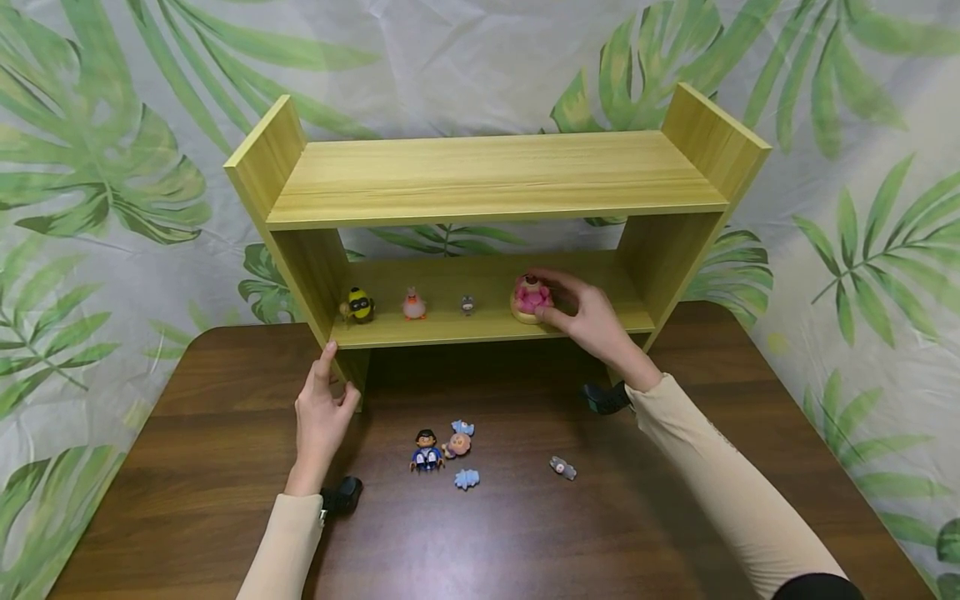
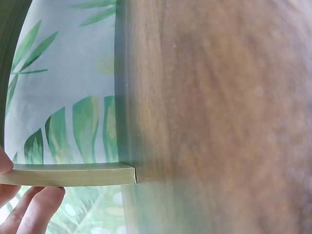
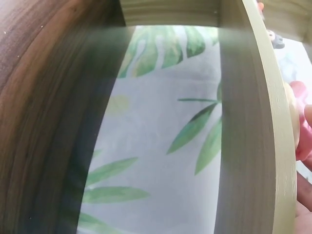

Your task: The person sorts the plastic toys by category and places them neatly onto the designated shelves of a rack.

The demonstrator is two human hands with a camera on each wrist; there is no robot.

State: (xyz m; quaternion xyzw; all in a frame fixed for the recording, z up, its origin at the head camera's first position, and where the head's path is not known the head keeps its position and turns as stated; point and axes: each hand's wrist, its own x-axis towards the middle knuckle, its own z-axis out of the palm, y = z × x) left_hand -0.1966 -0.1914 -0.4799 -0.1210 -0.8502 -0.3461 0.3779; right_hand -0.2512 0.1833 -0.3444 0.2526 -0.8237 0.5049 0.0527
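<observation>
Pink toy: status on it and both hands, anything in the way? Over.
Right hand grips pink toy at lower shelf. Left hand holds shelf unit's left side. Grey shelf figure stands apart, seemingly not blocking.

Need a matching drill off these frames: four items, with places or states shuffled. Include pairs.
Column 1
1. Pink bear figurine
2. Black-haired figurine
3. Yellow-and-black figurine
4. Left hand

Column 2
A. On the tabletop, dressed in blue
B. Pinching the shelf unit's left side panel
C. In the grip of the right hand
D. Near the left end of the lower shelf

Pairs: 1-C, 2-A, 3-D, 4-B
</observation>
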